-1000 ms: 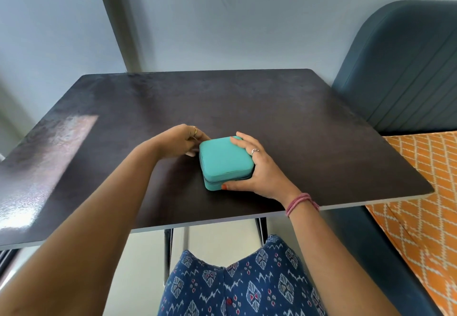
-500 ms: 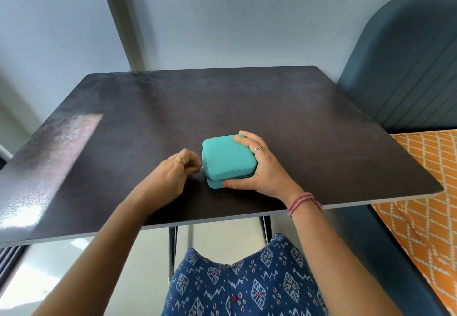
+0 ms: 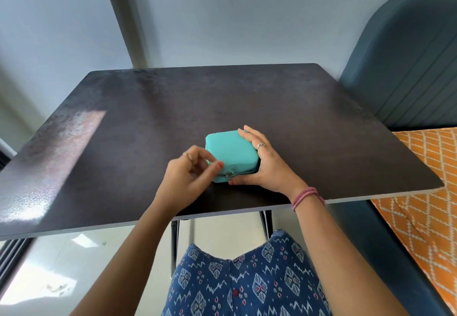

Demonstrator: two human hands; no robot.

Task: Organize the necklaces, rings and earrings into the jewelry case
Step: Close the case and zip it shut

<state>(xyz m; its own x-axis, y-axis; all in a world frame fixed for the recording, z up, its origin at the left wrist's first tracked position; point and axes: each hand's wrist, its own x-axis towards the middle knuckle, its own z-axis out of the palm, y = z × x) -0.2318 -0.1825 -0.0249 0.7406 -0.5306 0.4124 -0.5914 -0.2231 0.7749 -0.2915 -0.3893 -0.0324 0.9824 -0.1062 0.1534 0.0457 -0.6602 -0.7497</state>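
On my far left, well away from the left hand, a pale patch of light (image 3: pixel 61 147) lies on the dark table (image 3: pixel 309 118). My left hand (image 3: pixel 188 175) sits just beside the teal jewelry case (image 3: pixel 231 151), at its near left corner, with the fingers curled and the thumb tip reaching over the case's edge. A small metal zipper pull (image 3: pixel 229 174) shows right below that thumb; I cannot tell whether the fingers actually pinch it or only hover against it. A ring (image 3: pixel 188 155) sits on one finger of this hand.

The case lies flat on the table between my two hands, its lid down.

My right hand (image 3: pixel 265 165) clasps the case from its right side: fingers spread over the far right corner of the lid, thumb tucked along the near edge, so the case is held steady. This hand wears a silver ring (image 3: pixel 260 145), and a pink band (image 3: pixel 306 197) circles the wrist.

Right of that hand, beyond the table edge, are a blue-grey padded seat back (image 3: pixel 408 68) and an orange patterned cushion (image 3: pixel 425 182).
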